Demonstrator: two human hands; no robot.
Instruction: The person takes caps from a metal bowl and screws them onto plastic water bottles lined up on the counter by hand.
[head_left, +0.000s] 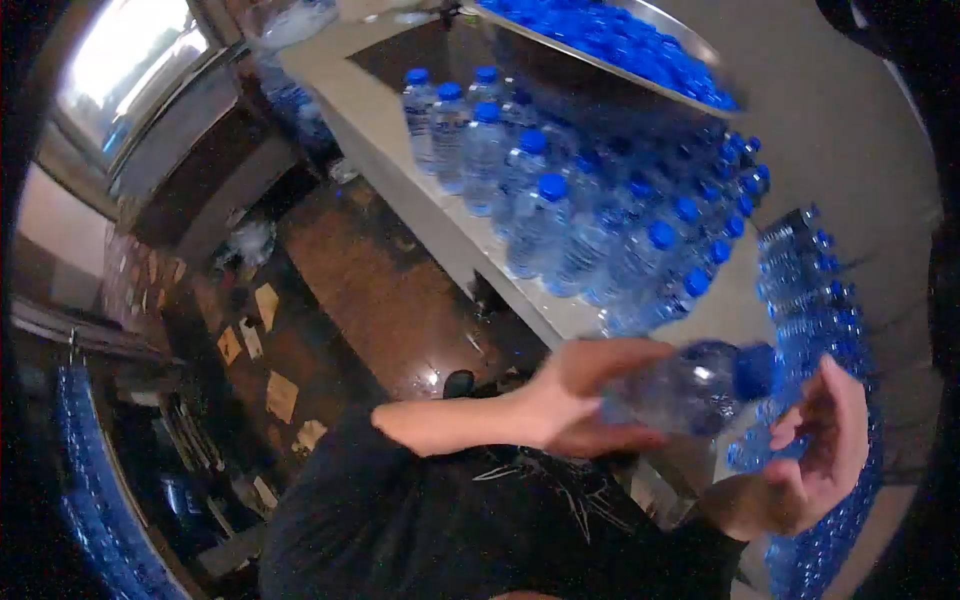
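My left hand (590, 395) is wrapped round the body of a clear plastic water bottle (685, 390) with a blue cap (755, 372). The bottle lies tilted almost on its side, cap toward the right, and is slightly blurred. To the right of the cap, my right hand (815, 450) is half curled with its fingers and thumb apart. Nothing shows between those fingers, and they look clear of the cap. Just beyond my hands, several rows of upright blue-capped bottles (540, 225) stand on a light counter (385, 145).
A metal basin (690, 50) heaped with loose blue caps (610, 45) sits behind the bottles. More bottles (815, 290) line the right side. Stacked bottles (95, 480) stand at lower left. Cardboard scraps (282, 395) litter the brown floor (370, 280) below the counter's edge.
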